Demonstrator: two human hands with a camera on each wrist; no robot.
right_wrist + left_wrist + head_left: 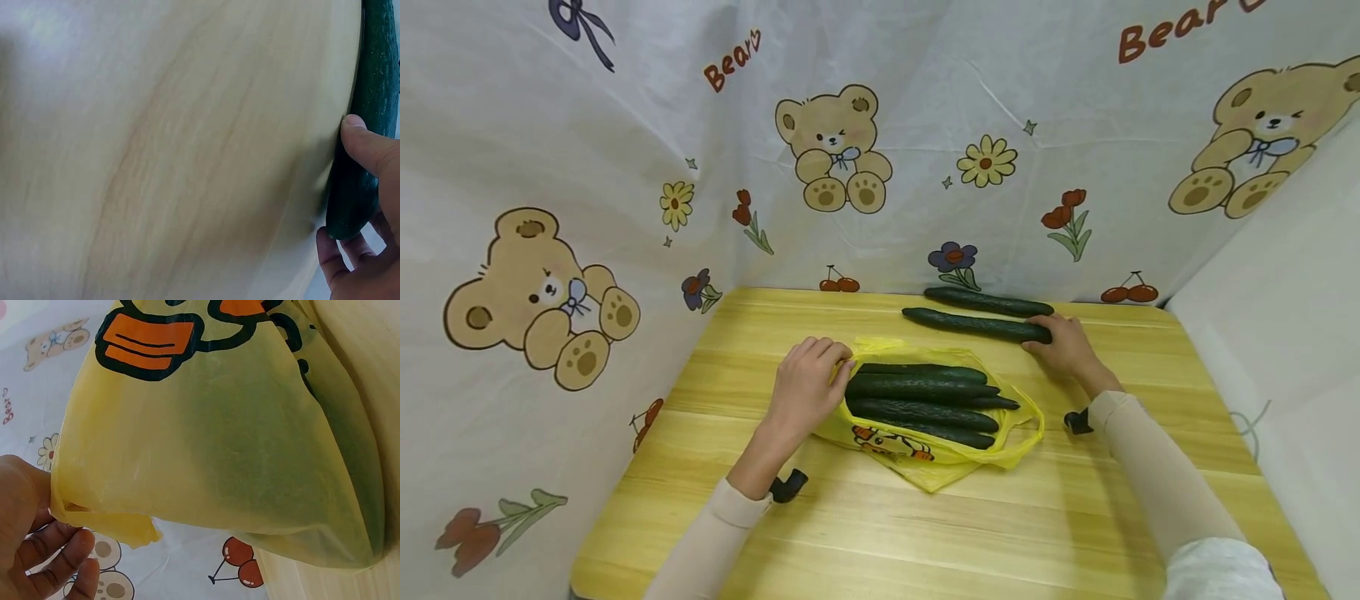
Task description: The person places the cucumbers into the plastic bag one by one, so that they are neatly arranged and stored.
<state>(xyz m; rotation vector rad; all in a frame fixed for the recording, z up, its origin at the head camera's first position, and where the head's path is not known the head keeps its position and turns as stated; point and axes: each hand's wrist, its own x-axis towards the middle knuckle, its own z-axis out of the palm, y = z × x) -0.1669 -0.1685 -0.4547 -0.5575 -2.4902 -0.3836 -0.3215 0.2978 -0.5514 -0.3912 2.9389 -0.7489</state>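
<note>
A yellow plastic bag (pixel 943 473) with a printed cartoon lies on the table, its mouth spread. Several dark green cucumbers (pixel 925 386) are inside it, side by side. My left hand (pixel 808 379) pinches the bag's edge at its left end; in the left wrist view the gathered plastic (pixel 119 526) lies by the fingers. Behind the bag, my right hand (pixel 1067 346) grips the right end of a cucumber (pixel 962 322), thumb on one side and fingers around the tip in the right wrist view. Another cucumber (pixel 988 302) lies just behind that one.
The wood-grain table (pixel 880 542) meets a white cloth backdrop (pixel 917 75) with bear and flower prints at its back and left. A white surface (pixel 1285 333) stands at the right. Black straps (pixel 788 486) show at both wrists.
</note>
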